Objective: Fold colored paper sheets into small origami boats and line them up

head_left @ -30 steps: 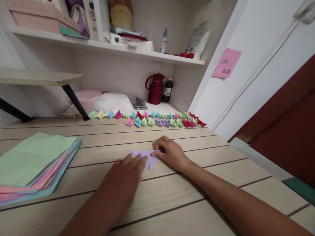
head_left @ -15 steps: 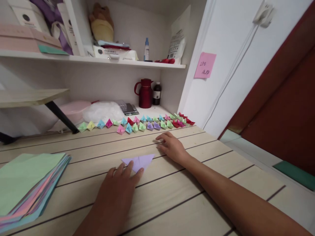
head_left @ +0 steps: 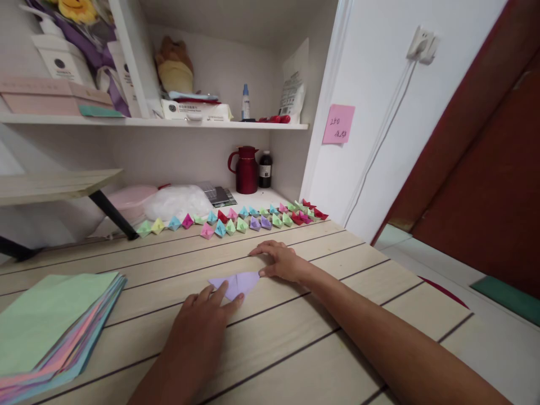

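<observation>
A folded lilac paper (head_left: 237, 283) lies on the wooden table (head_left: 295, 337) in front of me. My left hand (head_left: 198, 332) lies flat with its fingers stretched out, the fingertips pressing the paper's near edge. My right hand (head_left: 279, 261) rests on the table with its fingers spread, the thumb touching the paper's right corner. Neither hand grips anything.
A stack of coloured paper sheets (head_left: 46, 326) lies at the left. Two rows of small folded paper boats (head_left: 236, 218) run along the table's back. Behind them stand a red jug (head_left: 245, 170), a dark bottle (head_left: 265, 169) and a white bag (head_left: 177, 201). A shelf (head_left: 169, 121) hangs above.
My right hand left the paper, reached toward the boats, then came back to the paper's right corner. The left hand stayed on the near edge. The view tilted up.
</observation>
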A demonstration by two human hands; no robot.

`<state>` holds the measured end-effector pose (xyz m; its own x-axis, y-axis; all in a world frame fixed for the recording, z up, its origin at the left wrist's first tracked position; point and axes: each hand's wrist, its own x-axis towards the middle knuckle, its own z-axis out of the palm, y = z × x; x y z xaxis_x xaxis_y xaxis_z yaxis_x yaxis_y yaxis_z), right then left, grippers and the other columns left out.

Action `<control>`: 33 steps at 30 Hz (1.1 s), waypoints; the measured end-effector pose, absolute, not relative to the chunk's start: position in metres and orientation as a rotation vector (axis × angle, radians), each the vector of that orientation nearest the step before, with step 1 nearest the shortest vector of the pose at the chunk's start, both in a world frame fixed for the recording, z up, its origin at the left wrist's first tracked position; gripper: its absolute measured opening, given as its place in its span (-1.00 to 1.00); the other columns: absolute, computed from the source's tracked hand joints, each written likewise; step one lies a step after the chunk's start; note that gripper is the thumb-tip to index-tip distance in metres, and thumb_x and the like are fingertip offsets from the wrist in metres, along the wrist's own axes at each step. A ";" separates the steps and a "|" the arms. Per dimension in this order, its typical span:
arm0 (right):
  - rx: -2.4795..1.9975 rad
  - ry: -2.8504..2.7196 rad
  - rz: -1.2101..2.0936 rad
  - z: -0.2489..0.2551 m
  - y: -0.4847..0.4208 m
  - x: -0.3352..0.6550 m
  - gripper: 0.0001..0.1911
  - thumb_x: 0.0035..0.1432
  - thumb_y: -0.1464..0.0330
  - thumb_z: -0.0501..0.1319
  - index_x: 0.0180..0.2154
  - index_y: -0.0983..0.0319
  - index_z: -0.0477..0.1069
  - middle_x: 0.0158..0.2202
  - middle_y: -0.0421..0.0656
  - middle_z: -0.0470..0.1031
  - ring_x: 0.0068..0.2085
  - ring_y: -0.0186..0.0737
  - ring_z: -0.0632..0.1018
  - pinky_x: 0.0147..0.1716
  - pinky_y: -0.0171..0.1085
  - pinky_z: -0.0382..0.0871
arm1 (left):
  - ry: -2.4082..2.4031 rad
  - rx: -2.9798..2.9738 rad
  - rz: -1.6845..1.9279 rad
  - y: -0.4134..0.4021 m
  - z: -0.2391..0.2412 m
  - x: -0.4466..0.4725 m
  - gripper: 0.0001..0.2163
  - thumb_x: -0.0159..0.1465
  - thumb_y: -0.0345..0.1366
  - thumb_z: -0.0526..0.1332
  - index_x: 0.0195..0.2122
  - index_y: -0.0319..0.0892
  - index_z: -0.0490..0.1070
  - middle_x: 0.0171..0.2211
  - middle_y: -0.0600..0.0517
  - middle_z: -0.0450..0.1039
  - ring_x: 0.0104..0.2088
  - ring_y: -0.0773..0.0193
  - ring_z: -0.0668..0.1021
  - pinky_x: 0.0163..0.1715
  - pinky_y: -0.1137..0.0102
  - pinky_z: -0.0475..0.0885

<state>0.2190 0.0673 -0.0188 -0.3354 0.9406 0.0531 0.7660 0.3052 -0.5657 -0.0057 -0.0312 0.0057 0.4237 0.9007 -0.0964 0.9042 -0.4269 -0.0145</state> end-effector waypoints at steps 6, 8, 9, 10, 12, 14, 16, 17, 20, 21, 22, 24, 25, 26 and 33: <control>-1.530 -2.169 0.622 -0.013 0.073 0.210 -0.77 0.18 0.37 0.14 -0.19 0.09 0.55 -0.03 -0.15 0.48 0.02 -0.08 0.42 0.00 -0.11 0.23 | 1.601 2.648 0.002 -0.036 0.008 -0.012 -0.36 0.13 -0.59 -0.02 0.20 0.09 0.29 0.24 -0.09 0.27 0.19 -0.07 0.36 0.05 0.00 0.29; -1.483 -2.225 0.655 -0.008 0.070 0.199 -0.73 0.25 0.24 0.08 -0.24 0.10 0.56 -0.16 -0.16 0.52 -0.10 -0.11 0.47 -0.11 -0.17 0.29 | 1.589 2.665 0.025 -0.036 0.008 -0.013 -0.37 0.14 -0.59 -0.02 0.19 0.10 0.29 0.23 -0.08 0.28 0.19 -0.05 0.37 0.08 0.00 0.26; -1.460 -2.255 0.665 -0.006 0.067 0.192 -0.69 0.26 0.17 0.08 -0.26 0.10 0.56 -0.20 -0.16 0.53 -0.14 -0.12 0.48 -0.14 -0.18 0.29 | 1.584 2.674 0.034 -0.035 0.007 -0.013 -0.37 0.15 -0.59 -0.03 0.19 0.10 0.30 0.23 -0.08 0.29 0.18 -0.03 0.37 0.09 0.00 0.24; -1.452 -2.271 0.648 -0.006 0.063 0.184 -0.70 0.22 0.13 0.12 -0.27 0.11 0.56 -0.19 -0.14 0.52 -0.12 -0.09 0.47 -0.13 -0.16 0.28 | 1.573 2.680 0.042 -0.035 0.007 -0.014 -0.38 0.15 -0.59 -0.03 0.19 0.10 0.30 0.24 -0.08 0.28 0.18 -0.02 0.38 0.11 -0.01 0.22; -1.457 -2.287 0.582 -0.006 0.055 0.170 -0.72 0.11 0.10 0.24 -0.23 0.12 0.55 -0.12 -0.10 0.49 -0.03 0.02 0.41 -0.09 -0.10 0.23 | 1.541 2.686 0.057 -0.034 0.006 -0.015 -0.39 0.17 -0.58 -0.01 0.19 0.10 0.29 0.26 -0.08 0.23 0.19 -0.01 0.37 0.14 -0.04 0.17; -1.507 -2.282 0.457 -0.009 0.049 0.160 -0.66 -0.04 0.15 0.36 -0.20 0.13 0.52 -0.12 -0.07 0.47 -0.03 0.05 0.39 -0.10 -0.07 0.20 | 1.509 2.700 0.102 -0.034 0.004 -0.016 -0.42 0.20 -0.56 0.00 0.19 0.10 0.29 0.29 -0.09 0.18 0.21 0.01 0.34 0.18 -0.03 0.12; -1.513 -2.286 0.446 -0.012 0.048 0.157 -0.63 -0.13 0.18 0.42 -0.22 0.13 0.51 -0.15 -0.08 0.46 -0.07 0.02 0.39 -0.13 -0.10 0.21 | 1.499 2.721 0.153 -0.034 0.002 -0.016 -0.46 0.24 -0.54 0.00 0.18 0.10 0.30 0.30 -0.08 0.15 0.23 0.04 0.32 0.21 -0.01 0.09; -1.507 -2.288 0.470 -0.013 0.049 0.158 -0.63 -0.16 0.20 0.44 -0.25 0.14 0.51 -0.18 -0.10 0.46 -0.09 0.00 0.40 -0.15 -0.13 0.21 | 1.499 2.729 0.170 -0.034 0.001 -0.016 -0.47 0.25 -0.53 0.00 0.18 0.10 0.31 0.31 -0.08 0.14 0.23 0.04 0.31 0.22 -0.01 0.08; -1.488 -2.270 0.582 -0.015 0.055 0.166 -0.66 -0.25 0.25 0.48 -0.36 0.16 0.51 -0.27 -0.15 0.45 -0.18 -0.10 0.43 -0.23 -0.22 0.24 | 1.503 2.724 0.161 -0.031 -0.001 -0.014 -0.51 0.25 -0.50 0.04 0.16 0.10 0.34 0.31 -0.08 0.14 0.23 -0.01 0.32 0.21 -0.04 0.09; -1.483 -2.256 0.622 -0.015 0.058 0.169 -0.68 -0.27 0.27 0.49 -0.39 0.17 0.51 -0.29 -0.16 0.45 -0.20 -0.12 0.44 -0.26 -0.25 0.24 | 1.505 2.717 0.161 -0.030 -0.001 -0.013 -0.52 0.25 -0.49 0.06 0.15 0.09 0.36 0.31 -0.08 0.14 0.23 -0.02 0.32 0.21 -0.05 0.09; -1.477 -2.241 0.658 -0.016 0.059 0.172 -0.70 -0.26 0.28 0.48 -0.41 0.18 0.51 -0.31 -0.18 0.46 -0.23 -0.16 0.45 -0.29 -0.27 0.25 | 1.504 2.712 0.163 -0.029 -0.001 -0.013 -0.53 0.25 -0.48 0.07 0.13 0.09 0.38 0.31 -0.08 0.13 0.23 -0.02 0.32 0.21 -0.06 0.09; -1.466 -2.216 0.699 -0.017 0.061 0.175 -0.75 -0.20 0.29 0.46 -0.42 0.19 0.50 -0.33 -0.21 0.48 -0.27 -0.21 0.46 -0.33 -0.30 0.25 | 1.515 2.702 0.165 -0.027 0.001 -0.011 -0.54 0.23 -0.49 0.08 0.10 0.10 0.41 0.32 -0.05 0.10 0.24 -0.03 0.30 0.21 -0.06 0.09; -1.459 -2.204 0.715 -0.018 0.061 0.175 -0.78 -0.17 0.29 0.44 -0.42 0.18 0.50 -0.33 -0.22 0.49 -0.28 -0.23 0.47 -0.34 -0.31 0.25 | 1.522 2.697 0.159 -0.027 0.002 -0.010 -0.53 0.22 -0.50 0.09 0.08 0.11 0.42 0.33 -0.03 0.07 0.25 -0.04 0.29 0.21 -0.06 0.09; -1.452 -2.194 0.725 -0.019 0.060 0.175 -0.79 -0.15 0.28 0.43 -0.42 0.18 0.50 -0.33 -0.22 0.50 -0.29 -0.24 0.47 -0.34 -0.31 0.25 | 1.535 2.691 0.149 -0.027 0.003 -0.010 -0.52 0.20 -0.51 0.09 0.07 0.11 0.43 0.34 -0.02 0.05 0.26 -0.04 0.27 0.21 -0.06 0.09; -1.445 -2.097 0.623 -0.027 0.055 0.167 -0.83 -0.14 0.27 0.43 -0.49 0.17 0.50 -0.39 -0.22 0.48 -0.27 -0.19 0.44 -0.25 -0.24 0.20 | 1.595 2.667 0.243 -0.026 0.004 -0.006 -0.60 0.22 -0.48 0.08 -0.01 0.06 0.51 0.35 -0.02 0.04 0.28 -0.05 0.24 0.23 -0.10 0.00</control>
<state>0.1669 0.0554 -0.0267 -0.3002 0.9416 0.1527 0.7057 0.3269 -0.6286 -0.0060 -0.0259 0.0038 0.4641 0.8774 0.1212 0.8737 -0.4760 0.1003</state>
